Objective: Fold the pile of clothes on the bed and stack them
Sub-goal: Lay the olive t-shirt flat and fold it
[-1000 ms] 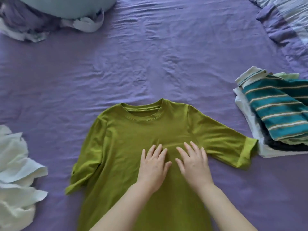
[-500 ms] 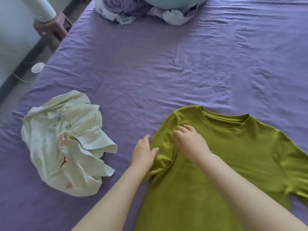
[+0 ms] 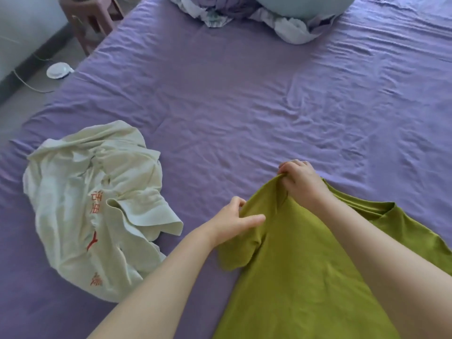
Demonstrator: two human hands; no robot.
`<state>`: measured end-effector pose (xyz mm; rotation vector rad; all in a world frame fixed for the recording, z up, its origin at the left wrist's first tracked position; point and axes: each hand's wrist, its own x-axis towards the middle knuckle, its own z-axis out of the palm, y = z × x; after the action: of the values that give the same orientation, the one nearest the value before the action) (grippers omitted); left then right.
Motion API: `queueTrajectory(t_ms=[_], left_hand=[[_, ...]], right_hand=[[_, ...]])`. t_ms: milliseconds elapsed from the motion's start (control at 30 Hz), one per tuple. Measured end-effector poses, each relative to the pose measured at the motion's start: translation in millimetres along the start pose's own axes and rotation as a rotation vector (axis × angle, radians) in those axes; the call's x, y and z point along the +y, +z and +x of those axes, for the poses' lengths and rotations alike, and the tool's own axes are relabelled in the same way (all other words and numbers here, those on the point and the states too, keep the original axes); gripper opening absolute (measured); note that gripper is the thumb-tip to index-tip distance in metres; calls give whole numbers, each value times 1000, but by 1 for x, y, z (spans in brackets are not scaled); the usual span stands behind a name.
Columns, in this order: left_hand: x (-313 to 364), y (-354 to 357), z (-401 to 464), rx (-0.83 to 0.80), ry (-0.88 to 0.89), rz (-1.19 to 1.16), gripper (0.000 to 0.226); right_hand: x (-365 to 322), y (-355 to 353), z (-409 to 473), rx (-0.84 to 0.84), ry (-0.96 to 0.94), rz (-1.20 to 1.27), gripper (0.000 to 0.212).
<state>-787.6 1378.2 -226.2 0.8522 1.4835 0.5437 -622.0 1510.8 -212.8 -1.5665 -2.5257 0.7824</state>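
Green T-shirt (image 3: 300, 277) lies on the bed (image 3: 244, 99), lower right of the head view, front up, body spread flat toward the near edge of the picture. Colour: olive-lime, plain, no print visible; fabric looks thin and soft, with fine creases over the chest. Ribbed round neckline (image 3: 371, 211) shows just beyond the right forearm. The shirt's shoulder on the person's left is lifted off the sheet into a small peak; the short sleeve (image 3: 238, 255) below it hangs crumpled and partly folded under itself, its hem resting on the sheet. Right hand (image 3: 302, 183): fingers curled, pinching the raised shoulder seam at the top of the peak. Left hand (image 3: 234, 220): thumb on top of the cloth, fingers tucked behind it, gripping the shirt's edge where sleeve meets shoulder. The two hands are near each other but apart. Cream garment (image 3: 95, 211) sits in an unfolded heap to the left, well clear of the green shirt, with red printed characters visible on its front. Bed sheet is purple and wrinkled. At the far end of the bed: a pale blue pillow (image 3: 303, 7) over bunched purple-and-white bedding (image 3: 244, 15). On the floor at far left: a small white round object (image 3: 58, 70) with a cord, and a wooden stool (image 3: 90, 23) beside the bed.
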Motion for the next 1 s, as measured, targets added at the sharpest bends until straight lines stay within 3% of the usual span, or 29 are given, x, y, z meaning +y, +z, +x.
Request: queueTrajectory(t_ms=[67,133,200,300,400,533,633,767,867,1000], left_hand=[[0,-10,-2,-24,9,-20,47],[4,-29,-5,-37,31,24,16],[10,-54,-10,-4,12,138,25],[13,-88,-17,43,-46,176,19],[6,-103,-21,104,-77,98,15],[-18,-90,-17,257,-146,-78,35],[-28,-77,-11,338,-150,-275,22],[-26,-69,-4,475,-55,-369,11],[-23,-70,-2,629,4,-202,10],[-25,-66,-10,897,37,12,13]], right_hand=[[4,-5,2,-36,60,-16,19],[5,-6,4,-40,106,1,18],[2,-3,8,3,118,42,17],[-7,6,16,62,188,99,15],[-15,22,19,80,260,125,15],[-24,43,10,102,213,150,25],[-32,57,0,102,52,44,37],[-39,66,-2,45,60,1,41],[-46,63,-9,194,98,142,43],[-54,82,-54,383,308,66,58]])
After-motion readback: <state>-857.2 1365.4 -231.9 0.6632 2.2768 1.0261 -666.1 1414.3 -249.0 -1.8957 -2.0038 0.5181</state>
